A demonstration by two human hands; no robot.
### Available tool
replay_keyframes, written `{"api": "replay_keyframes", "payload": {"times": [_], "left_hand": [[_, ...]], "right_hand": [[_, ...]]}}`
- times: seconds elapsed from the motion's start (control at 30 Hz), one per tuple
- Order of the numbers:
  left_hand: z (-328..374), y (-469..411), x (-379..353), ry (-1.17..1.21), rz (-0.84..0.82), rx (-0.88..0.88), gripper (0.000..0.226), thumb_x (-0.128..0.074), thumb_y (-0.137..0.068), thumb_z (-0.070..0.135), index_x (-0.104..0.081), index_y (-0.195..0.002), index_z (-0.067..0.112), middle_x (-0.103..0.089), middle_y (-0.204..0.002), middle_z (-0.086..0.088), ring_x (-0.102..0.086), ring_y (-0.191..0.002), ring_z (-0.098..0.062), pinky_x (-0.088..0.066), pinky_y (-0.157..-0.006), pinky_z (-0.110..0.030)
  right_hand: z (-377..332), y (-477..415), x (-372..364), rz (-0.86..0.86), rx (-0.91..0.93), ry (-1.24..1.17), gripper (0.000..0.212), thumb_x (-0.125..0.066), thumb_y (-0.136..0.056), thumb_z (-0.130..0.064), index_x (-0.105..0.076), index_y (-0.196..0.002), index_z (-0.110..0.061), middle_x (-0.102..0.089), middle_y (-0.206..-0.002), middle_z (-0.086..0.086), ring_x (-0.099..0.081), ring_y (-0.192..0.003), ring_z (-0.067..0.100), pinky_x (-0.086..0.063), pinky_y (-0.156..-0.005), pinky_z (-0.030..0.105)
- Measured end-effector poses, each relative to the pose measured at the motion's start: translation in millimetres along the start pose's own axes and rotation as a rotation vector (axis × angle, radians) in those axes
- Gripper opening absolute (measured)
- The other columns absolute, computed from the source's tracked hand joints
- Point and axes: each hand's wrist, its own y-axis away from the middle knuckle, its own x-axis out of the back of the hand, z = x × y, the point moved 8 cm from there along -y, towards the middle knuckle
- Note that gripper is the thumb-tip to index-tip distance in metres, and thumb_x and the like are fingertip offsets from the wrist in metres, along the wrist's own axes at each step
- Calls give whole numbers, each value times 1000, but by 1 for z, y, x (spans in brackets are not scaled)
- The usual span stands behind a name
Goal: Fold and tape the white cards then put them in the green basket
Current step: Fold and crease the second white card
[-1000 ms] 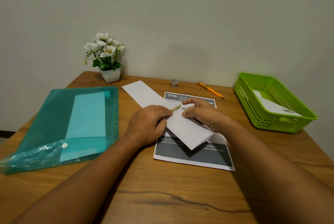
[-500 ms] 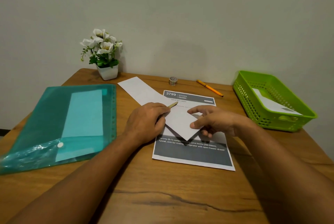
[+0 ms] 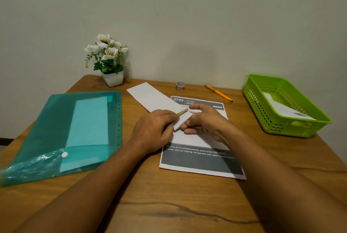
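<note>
Teal folder [image 3: 56, 129] at L, flower pot [image 3: 112, 78] & orange pen [image 3: 218, 93] at back, printed sheet [image 3: 202, 165] in middle.

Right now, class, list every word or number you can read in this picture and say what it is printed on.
"3799": header of the printed sheet.
"KITCHEN": same header.
"Ice tray (6-12 compartments), juice bottle (200": lower grey band, end blurred.
"funnel, sink for rinsing, refrigerator with open freezer drawer": line below.
Smaller header print and the tape roll: too blurred.
</note>
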Motion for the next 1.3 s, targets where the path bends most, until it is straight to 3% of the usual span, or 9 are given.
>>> {"api": "replay_keyframes", "payload": {"times": [0.37,0.47,0.7,0.87,0.97,1.07,1.2,1.3], "left_hand": [[1,1,2,34,26,-24,38,-55,-93,28,-71,-127,20,-72,-123,3,-65,-108,-14,-59,-81,-35],[-1,2,2,42,31,-26,39,-56,-92,26,-71,-128,21,-72,-123,4,-65,-108,-13,-59,-81,-34],[-2,2,2,68,35,-27,44,-50,-92,30,-69,-131,22,-70,-128,4,-63,-115,-10,-57,-90,-32],[0,2,2,78,34,-39,45,-49,-93,30,-68,-133,21,-70,-128,3,-63,-115,-10,-57,-90,-32],[1,2,4,105,51,-40,46,-50,-95,28,-60,-140,23,-68,-130,4,-63,-113,-9,-55,-88,-28],[-2,4,9,148,119,27,45,-51,-103,32,-50,-147,27,-65,-134,7,-62,-112,-7,-52,-83,-22],[-11,3,19,215,220,142,44,-52,-104,35,-45,-148,31,-62,-135,7,-59,-112,-3,-60,-82,-31],[-8,5,38,224,311,170,46,-57,-102,32,-43,-146,33,-49,-143,10,-50,-123,-5,-56,-93,-35]], "right_hand": [[-3,0,-9,-4,70,-6,50,-69,-89,13,-52,-130,-9,-77,-92,24,-77,-84,36,-65,-68,40],[-2,0,-12,15,79,23,46,-70,-90,8,-51,-129,-8,-76,-98,27,-75,-74,30,-63,-59,35],[-2,-7,-18,51,84,144,25,-71,-92,-3,-62,-116,0,-78,-84,18,-72,-65,24,-57,-51,30],[-2,-13,-22,81,67,203,10,-64,-97,-4,-67,-106,0,-76,-96,28,-66,-57,22,-49,-44,29],[-2,-14,-23,104,78,227,11,-60,-99,-3,-67,-106,0,-76,-86,23,-64,-55,21,-46,-44,29],[-9,-13,-21,137,157,255,15,-60,-95,-3,-71,-105,-2,-76,-80,17,-64,-57,23,-46,-48,31],[-46,3,-13,216,368,352,16,-60,-99,-10,-74,-104,-16,-78,-92,5,-75,-71,21,-54,-60,37],[-90,27,-5,259,547,408,11,-66,-98,-16,-74,-91,-14,-74,-81,3,-68,-69,19,-55,-63,41]]}}
